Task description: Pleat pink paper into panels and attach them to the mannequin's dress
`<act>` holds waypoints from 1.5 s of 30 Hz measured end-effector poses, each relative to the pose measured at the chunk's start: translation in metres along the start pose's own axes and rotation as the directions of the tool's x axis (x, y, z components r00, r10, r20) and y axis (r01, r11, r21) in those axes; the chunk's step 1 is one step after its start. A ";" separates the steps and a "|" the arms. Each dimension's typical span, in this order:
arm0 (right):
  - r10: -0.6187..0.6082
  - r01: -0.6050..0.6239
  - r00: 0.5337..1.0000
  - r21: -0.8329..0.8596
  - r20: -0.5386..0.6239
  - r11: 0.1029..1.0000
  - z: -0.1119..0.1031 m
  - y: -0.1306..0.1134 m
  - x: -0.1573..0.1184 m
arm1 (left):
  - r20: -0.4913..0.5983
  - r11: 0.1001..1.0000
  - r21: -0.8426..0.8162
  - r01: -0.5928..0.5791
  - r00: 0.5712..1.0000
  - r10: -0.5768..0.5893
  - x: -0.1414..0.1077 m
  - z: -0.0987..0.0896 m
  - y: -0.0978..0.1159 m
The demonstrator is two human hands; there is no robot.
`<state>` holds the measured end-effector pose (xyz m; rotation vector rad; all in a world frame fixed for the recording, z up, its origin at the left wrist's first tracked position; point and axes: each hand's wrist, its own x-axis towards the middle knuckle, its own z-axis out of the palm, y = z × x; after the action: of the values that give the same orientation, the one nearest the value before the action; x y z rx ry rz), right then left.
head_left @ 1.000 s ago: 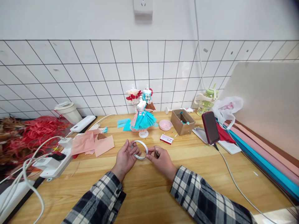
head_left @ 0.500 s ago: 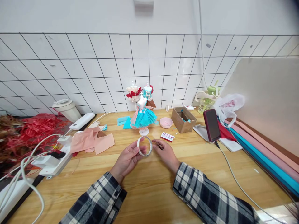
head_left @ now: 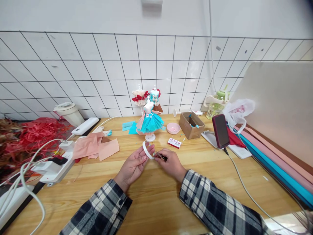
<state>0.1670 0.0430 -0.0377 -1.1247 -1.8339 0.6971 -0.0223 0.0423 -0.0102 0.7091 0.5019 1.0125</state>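
Near the middle of the table, my left hand [head_left: 132,165] holds a white ring-shaped roll [head_left: 147,150], its narrow outer side turned toward the camera. My right hand [head_left: 170,163] is closed around a small dark tool [head_left: 161,157], whose tip is close to the roll's lower right edge. Whether the tip touches the roll I cannot tell. Just behind the hands stands a miniature dress form in a turquoise tulle skirt [head_left: 149,122], with two more dressed forms behind it. A small red and white box [head_left: 174,142] lies beyond my right hand.
Pink paper sheets [head_left: 109,149], a power strip [head_left: 57,171] and red shredded material [head_left: 41,135] are on the left. Toward the right are a pink bowl [head_left: 173,128], a cardboard box [head_left: 192,125], a propped phone [head_left: 221,131] with a cable, and a green-lidded bottle [head_left: 216,106].
The white roll has turned from showing its open ring to showing its narrow side. My right hand has moved left, bringing the dark tool close to the roll.
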 end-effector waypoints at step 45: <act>0.025 -0.054 0.994 0.278 0.106 0.959 -0.002 -0.001 -0.001 | 0.389 -0.200 0.915 -0.350 0.896 0.215 -0.002 -0.007 -0.009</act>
<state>0.1684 0.0413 -0.0369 -0.9551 -1.7330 1.0200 -0.0226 0.0396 -0.0216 2.4710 1.1036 0.8137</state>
